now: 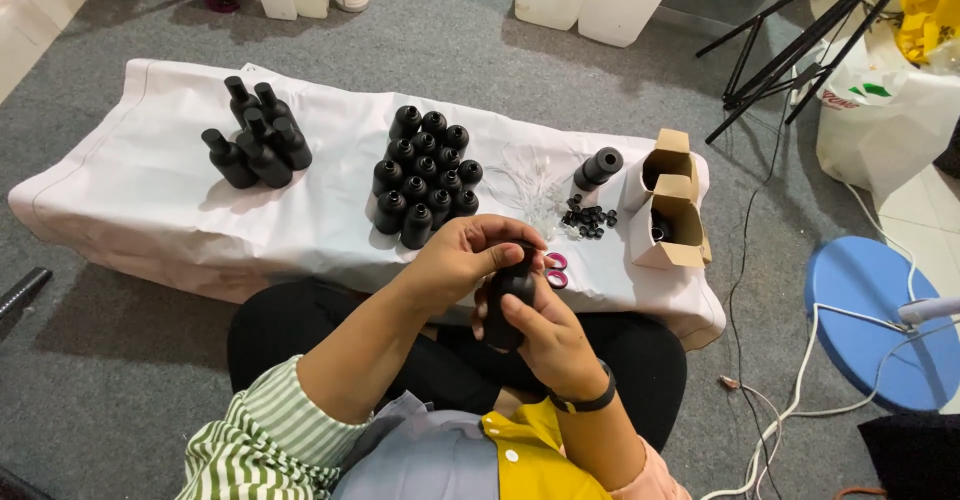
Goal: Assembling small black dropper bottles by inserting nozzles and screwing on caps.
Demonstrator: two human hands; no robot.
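Head cam view, looking down at my lap: I've got one black bottle [508, 310] up in front of me, just this side of the white cloth [150, 200] that everything else sits on. My right hand [555, 345] is wrapped around the bottle's body from below, fingers closed tight on it, thumb lying up the side. My left hand [470, 255] comes over the top with the fingertips pinched together right at the bottle's neck, so the cap end is mostly hidden and I can't tell what exactly is under them. On the cloth, straight beyond my hands, there's a tight cluster of black bottles [425, 175] standing upright, and further left on the cloth a smaller bunch of bottles with narrow necks [258, 135]. Right of the cluster is a tangle of thin clear strands [530, 180], then a pile of little black caps [590, 220] with a stack of black rings [598, 168] lying beside it. At the cloth's right end sit two open brown cardboard boxes [672, 205]. Pink-handled scissors [555, 270] peek out at the cloth's near edge, just beside my hands.
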